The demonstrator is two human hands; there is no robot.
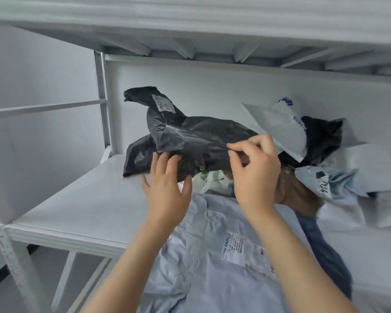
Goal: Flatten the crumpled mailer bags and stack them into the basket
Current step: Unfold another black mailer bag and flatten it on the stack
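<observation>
Right grip (253, 168) pinches black mailer bag (190, 136) (left grip (167, 184) touching underneath).

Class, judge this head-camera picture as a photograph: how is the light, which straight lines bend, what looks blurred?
Head view: soft, even light, only a faint shadow under the black mailer bag; the wide lens bows the white shelf post and the upper shelf; the pale bags at the right edge look smeared.
</observation>
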